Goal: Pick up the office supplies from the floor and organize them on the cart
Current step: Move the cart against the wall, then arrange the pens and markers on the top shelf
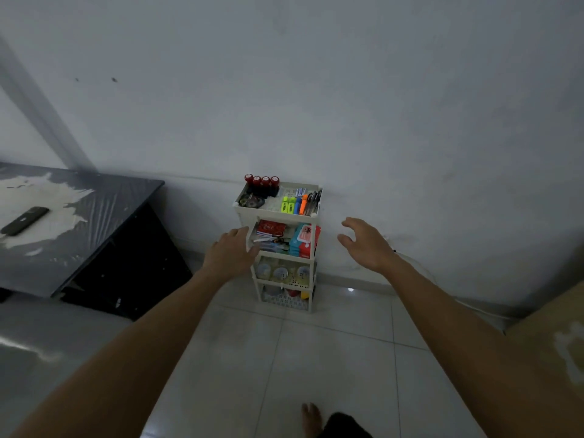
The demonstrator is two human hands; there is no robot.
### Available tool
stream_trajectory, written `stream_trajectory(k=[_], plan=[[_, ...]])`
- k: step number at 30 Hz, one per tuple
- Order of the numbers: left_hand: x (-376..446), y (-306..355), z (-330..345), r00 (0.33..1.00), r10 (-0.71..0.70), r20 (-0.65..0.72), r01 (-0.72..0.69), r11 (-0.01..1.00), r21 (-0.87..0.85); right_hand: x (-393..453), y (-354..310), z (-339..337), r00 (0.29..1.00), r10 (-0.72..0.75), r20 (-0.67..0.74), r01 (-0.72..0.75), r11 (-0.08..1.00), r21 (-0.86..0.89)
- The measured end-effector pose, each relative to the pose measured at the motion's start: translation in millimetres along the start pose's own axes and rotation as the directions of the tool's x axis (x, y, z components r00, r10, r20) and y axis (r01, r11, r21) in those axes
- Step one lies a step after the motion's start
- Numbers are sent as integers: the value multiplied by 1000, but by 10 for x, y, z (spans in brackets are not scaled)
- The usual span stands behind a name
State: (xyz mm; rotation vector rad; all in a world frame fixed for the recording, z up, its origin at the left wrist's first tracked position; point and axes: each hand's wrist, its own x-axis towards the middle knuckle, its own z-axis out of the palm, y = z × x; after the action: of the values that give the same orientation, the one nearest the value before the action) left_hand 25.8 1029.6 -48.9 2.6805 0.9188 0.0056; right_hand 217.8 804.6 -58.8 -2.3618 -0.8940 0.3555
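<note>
- My left grip (232, 248) lies against the left edge of the cart's second shelf, fingers loosely together, pinching nothing; I judge it is steadying the frame.
- My right grip (363, 240) hovers well clear of the cart (308, 267) on its right, fingers spread and curled, empty, as if ready to square the unit.
- The office supplies are on the shelves: red-topped stamps (262, 181), highlighters (292, 205) and pens (313, 200) on top, sorted by kind, I think, for easy reach; scissors (268, 239) and flat packets (303, 240) on the second; lower shelves too dim to name.
- The tiled floor (316, 358) in view holds no stray supplies, so I judge the job nearly done.
- The cart stands against a plain wall (316, 90); a dark counter (79, 216) to the left carries a black handset (25, 221).
</note>
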Motion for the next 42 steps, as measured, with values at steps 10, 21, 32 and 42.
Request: stream_trajectory(k=[10, 21, 32, 42], plan=[[-1091, 959, -44, 997, 10, -74, -16, 996, -88, -1090, 457, -549, 997, -77, 5, 77, 994, 75], [-2331, 2347, 783, 998, 43, -54, -48, 995, -86, -2519, 1757, -1136, 996, -67, 61, 56, 984, 171], [-3220, 3443, 1354, 989, 146, -27, -148, 984, -102, -3780, 2871, -1717, 997, 66, -36, -57, 977, 205], [-3975, 4148, 2315, 971, 238, 9, -233, 955, -184, -5265, 3909, -1890, 959, 279, -42, -264, 940, 217]])
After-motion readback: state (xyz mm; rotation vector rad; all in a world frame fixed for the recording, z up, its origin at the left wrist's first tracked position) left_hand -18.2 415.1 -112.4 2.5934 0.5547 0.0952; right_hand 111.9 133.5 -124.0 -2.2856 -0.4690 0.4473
